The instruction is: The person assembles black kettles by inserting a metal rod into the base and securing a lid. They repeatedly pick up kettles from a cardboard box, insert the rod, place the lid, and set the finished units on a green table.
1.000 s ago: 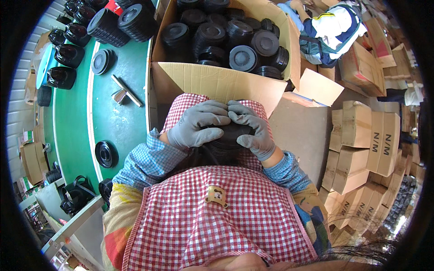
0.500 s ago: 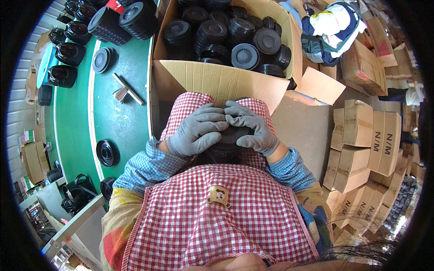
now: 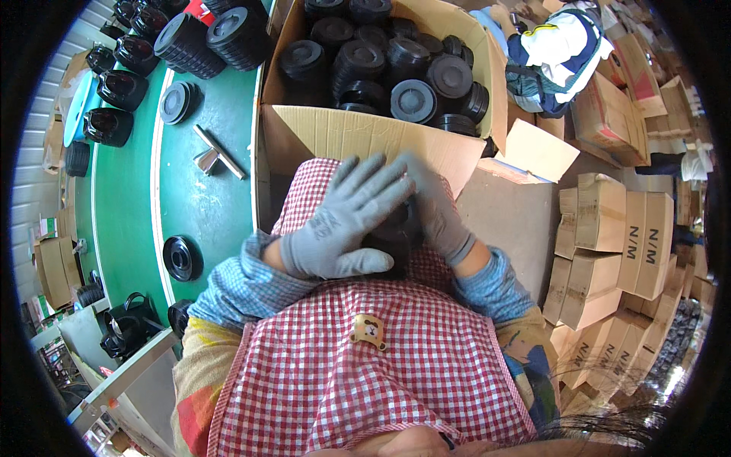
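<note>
And here we are at the lap, where a black piece (image 3: 402,238) sits in the hollow of the red checked apron (image 3: 373,365), tucked between two grey-gloved hands. The left hand (image 3: 344,221) lies over it from the left, fingers long and fanned a little apart, thumb out along the near side: a flat, spread palm, no pinch to be seen. Over on the right flank, the right hand (image 3: 440,213) is blurred, its fingertips up against or just behind the left's; whether it grips anything, I can't tell. Here's the relation that counts: the piece lies below and to the right of the left palm, directly left of the right hand, with the left covering more of it. Its long axis? Mostly hidden, though it may well stand upright. Just beyond the knees, the open carton (image 3: 358,137) brims with black ribbed lids (image 3: 413,101).
</note>
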Demonstrator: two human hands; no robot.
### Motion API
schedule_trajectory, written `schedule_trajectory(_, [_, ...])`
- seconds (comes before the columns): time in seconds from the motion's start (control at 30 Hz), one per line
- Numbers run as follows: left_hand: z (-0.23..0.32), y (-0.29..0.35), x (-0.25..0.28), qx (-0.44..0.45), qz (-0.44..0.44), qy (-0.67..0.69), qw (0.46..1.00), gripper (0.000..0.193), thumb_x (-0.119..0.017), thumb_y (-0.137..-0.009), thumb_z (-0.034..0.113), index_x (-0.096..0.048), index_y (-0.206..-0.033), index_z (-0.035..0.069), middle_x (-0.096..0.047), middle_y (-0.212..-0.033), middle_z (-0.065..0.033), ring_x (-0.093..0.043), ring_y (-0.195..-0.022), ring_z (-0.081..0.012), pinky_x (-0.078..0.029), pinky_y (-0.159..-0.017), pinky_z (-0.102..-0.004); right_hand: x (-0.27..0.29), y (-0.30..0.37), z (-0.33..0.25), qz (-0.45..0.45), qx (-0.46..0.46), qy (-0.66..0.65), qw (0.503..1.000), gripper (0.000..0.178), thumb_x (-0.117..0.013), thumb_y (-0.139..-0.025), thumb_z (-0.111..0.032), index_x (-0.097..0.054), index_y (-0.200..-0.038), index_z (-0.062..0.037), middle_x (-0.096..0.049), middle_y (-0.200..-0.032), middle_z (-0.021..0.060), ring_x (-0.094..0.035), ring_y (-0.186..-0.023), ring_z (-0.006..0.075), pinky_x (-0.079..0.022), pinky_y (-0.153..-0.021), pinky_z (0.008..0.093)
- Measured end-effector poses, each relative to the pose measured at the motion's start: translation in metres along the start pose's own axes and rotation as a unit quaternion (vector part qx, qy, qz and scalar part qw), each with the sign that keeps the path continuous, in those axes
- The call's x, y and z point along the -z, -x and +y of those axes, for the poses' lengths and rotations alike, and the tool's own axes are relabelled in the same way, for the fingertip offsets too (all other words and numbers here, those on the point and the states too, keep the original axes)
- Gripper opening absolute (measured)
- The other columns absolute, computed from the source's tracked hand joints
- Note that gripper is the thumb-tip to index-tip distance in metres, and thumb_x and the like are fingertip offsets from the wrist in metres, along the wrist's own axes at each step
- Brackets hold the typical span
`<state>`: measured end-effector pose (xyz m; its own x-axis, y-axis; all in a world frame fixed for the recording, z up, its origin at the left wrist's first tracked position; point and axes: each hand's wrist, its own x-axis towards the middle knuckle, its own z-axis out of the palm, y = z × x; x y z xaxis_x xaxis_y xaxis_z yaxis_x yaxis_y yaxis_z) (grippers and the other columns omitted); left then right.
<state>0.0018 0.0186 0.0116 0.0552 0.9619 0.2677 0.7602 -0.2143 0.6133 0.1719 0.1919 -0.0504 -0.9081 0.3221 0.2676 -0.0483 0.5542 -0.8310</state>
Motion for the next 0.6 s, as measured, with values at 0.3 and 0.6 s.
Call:
schedule_trajectory(0.3, [-0.036, 0.009, -0.019, 0.063, 0.039, -0.023, 0.997, 0.09, -0.039, -0.096, 0.072, -0.035, -0.155, 0.004, -0.036, -0.159, -0.0244, -0.026, -0.149, -0.0474, -0.012, -0.12, -0.0607, -0.003, 0.012, -0.022, -0.031, 0.023, -0.008, 0.999, 0.072, -0.038, -0.104, -0.054, -0.045, -0.148, 0.0028, -0.048, -0.148, 0.0255, -0.044, -0.139, 0.0415, -0.026, -0.12, 0.0514])
schedule_trajectory(0.6, [-0.066, 0.005, -0.01, 0.218, 0.032, -0.085, 0.972, 0.095, -0.042, -0.09, 0.078, -0.04, -0.153, 0.007, -0.041, -0.154, -0.0281, -0.028, -0.146, -0.0521, -0.014, -0.118, -0.0659, 0.018, -0.002, -0.048, -0.163, 0.139, -0.014, 0.977, 0.076, -0.039, -0.1, -0.059, -0.049, -0.142, 0.0037, -0.05, -0.142, 0.0279, -0.045, -0.134, 0.0464, -0.027, -0.118, 0.053])
